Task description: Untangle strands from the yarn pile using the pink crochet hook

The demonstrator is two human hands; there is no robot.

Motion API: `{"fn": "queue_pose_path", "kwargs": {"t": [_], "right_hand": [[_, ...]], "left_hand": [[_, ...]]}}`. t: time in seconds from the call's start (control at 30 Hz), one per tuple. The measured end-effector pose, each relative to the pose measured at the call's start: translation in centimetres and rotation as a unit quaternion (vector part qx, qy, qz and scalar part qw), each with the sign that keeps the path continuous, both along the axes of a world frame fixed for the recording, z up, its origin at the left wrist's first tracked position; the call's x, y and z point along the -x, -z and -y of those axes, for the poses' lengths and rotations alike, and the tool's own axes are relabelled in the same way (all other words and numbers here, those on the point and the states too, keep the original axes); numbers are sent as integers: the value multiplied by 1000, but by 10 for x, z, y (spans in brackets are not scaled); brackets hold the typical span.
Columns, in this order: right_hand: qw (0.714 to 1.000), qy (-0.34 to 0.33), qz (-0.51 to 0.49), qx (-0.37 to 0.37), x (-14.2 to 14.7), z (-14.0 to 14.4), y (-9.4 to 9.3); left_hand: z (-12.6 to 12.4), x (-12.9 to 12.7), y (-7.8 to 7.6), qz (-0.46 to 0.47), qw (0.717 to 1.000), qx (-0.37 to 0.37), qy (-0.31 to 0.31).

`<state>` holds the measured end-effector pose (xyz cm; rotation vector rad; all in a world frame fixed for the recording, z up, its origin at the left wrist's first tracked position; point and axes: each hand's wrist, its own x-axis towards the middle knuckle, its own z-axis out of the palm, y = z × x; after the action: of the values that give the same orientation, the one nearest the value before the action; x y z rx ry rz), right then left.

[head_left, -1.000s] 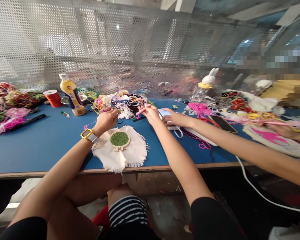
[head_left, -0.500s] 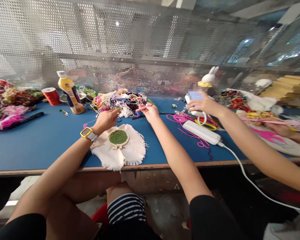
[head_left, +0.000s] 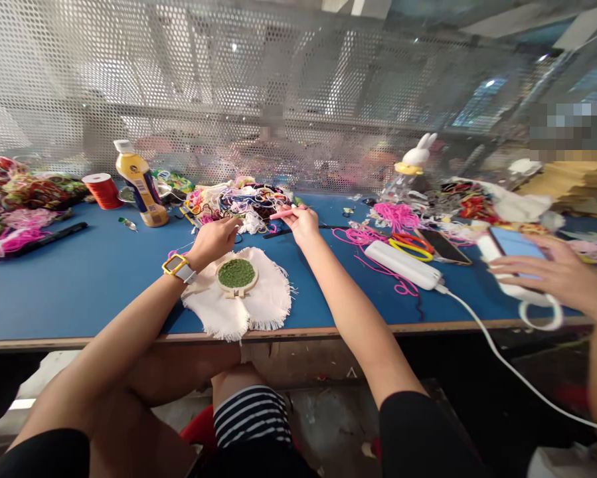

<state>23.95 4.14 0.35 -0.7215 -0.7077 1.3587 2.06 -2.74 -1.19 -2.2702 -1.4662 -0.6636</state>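
My right hand is closed around a pink pen-shaped tool, which points to the left. To its left, my left hand, wearing a yellow-framed watch, is held in a pinch; whatever lies between its fingers is too small to make out. Just in front of my hands, a small wooden embroidery hoop rests on the table with green looped stitching inside. White frayed cloth spreads around it. Behind both hands is a heap of mixed yarn.
A yellow drink bottle and a red thread spool stand at left. Right of me lie pink yarn, yellow-handled scissors, a white power strip and a dark phone. A co-worker's hand holds a blue-and-white device.
The co-worker's hand has carried the blue-and-white device right and nearer, uncovering the dark phone and pink yarn. My own hands stay almost in place.
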Motion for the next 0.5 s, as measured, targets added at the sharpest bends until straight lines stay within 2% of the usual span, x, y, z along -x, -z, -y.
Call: {"fn": "queue_pose_path", "kwargs": {"t": [0.2, 0.5], "right_hand": [[998, 56, -25, 6, -4, 0, -1], [999, 18, -25, -27, 9, 5, 2]], "left_hand": [[0, 3, -2, 15, 1000, -10, -13], [-2, 1, 0, 19, 999, -30, 19]]}}
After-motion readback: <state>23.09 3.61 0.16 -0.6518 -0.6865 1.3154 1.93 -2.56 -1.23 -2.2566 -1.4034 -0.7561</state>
